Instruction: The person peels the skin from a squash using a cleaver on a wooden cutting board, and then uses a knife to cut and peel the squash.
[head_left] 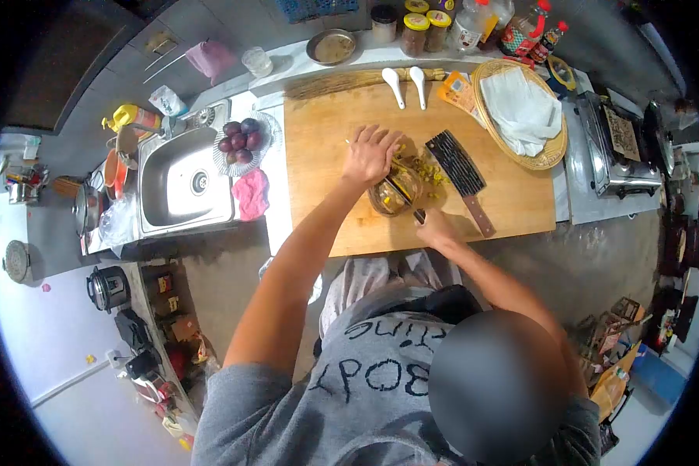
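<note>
A round glass bowl (383, 203) with yellow-green pieces in it is near the front of the wooden board (326, 217). My left hand (371, 155) lies over the bowl's back left side, its fingers spread and pointing away from me; what is under the palm is hidden. My right hand (436, 229) is closed around the dark handle of a small knife (398, 189), whose blade reaches across the bowl. Small yellow-green pieces (436, 172) lie scattered right of the bowl. Beside them rests a black cleaver (455, 163) with a brown handle.
Two white spoons (417, 87) and a wicker basket (551, 151) with a white cloth lie at the board's back and right. On the left are a plate of plums (241, 142), a pink cloth (250, 194) and the sink (186, 186). A stove (625, 167) stands far right.
</note>
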Demonstrator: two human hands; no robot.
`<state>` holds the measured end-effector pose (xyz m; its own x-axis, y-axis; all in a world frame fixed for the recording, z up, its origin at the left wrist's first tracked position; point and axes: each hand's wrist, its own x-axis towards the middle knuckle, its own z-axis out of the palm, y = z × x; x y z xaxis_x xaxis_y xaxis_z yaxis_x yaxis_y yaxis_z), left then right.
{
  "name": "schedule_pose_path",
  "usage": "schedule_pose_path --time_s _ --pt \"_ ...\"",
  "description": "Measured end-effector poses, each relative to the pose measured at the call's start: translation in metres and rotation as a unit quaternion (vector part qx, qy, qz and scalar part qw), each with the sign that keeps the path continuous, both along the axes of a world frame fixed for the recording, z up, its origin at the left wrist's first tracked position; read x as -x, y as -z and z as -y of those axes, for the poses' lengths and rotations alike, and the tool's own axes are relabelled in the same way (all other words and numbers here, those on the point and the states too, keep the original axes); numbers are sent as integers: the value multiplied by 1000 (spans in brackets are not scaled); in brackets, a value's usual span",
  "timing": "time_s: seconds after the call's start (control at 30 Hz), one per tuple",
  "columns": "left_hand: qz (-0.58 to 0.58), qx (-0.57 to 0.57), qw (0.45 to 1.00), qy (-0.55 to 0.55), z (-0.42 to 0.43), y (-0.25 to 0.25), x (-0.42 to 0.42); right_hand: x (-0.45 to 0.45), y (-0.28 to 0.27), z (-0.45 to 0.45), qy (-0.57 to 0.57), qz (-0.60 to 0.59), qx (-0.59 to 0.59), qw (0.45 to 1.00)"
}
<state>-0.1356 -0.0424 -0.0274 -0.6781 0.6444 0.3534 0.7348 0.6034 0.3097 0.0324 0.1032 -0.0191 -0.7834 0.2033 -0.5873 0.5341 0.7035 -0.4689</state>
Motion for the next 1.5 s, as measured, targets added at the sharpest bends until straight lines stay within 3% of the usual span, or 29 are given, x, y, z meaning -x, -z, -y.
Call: schedule_pose_path --time_s 0.17,0.3,0.37,0.4,0.43,0.5,0.53,0.6,0.7,0.77,0.9,0.97,1.1,1.17,1.27,1.37,1.4,1.5 --pt "20 10 1000 4 -16 -11 6 4 3 -7 45 -39 4 998" --pt "-16 53 995 -80 -2 2 -16 -2 -5 0 -24 -1 -16 1000" --pt "31 -112 949 -294 -4 -1 -42 1 2 -9 -28 24 5 999" --pt "115 -222 900 -358 -3 -6 -61 1 10 -11 -38 26 7 999" --pt "114 -219 896 -369 -3 -1 -78 2 18 -12 -47 17 -3 999" --pt "306 -285 799 -432 -6 7 -103 4 21 -13 -67 8 -8 998" --pt "304 -284 795 -441 -10 11 -110 5 12 -12 -60 3 5 998" --pt "360 -416 790 -272 -19 15 -118 7 2 -12 -58 1 18 998" --pt "337 -451 763 -318 -31 14 -121 9 4 -21 -62 10 15 998" --pt "347 -440 754 -342 -31 12 -122 18 13 -25 -17 118 90 989" --pt "342 -417 753 -376 -30 20 -126 28 -24 -28 -20 128 107 986" --pt "361 -442 747 -342 -23 17 -126 29 -42 -24 -35 78 86 993" --pt "411 -450 716 -340 -12 14 -128 21 1 -28 -39 81 76 993" --pt "434 -495 684 -312 -10 10 -127 19 13 -32 -82 5 112 990" --pt "437 -488 687 -314 -10 6 -125 32 -9 -29 -80 111 82 987" --pt "417 -478 709 -308 -13 16 -123 21 -11 -22 -68 8 89 994" --pt "440 -483 688 -315 -15 5 -122 21 -16 -20 -64 11 90 994" --pt "436 -467 703 -313 -17 15 -125 32 -24 -14 -56 57 73 994"
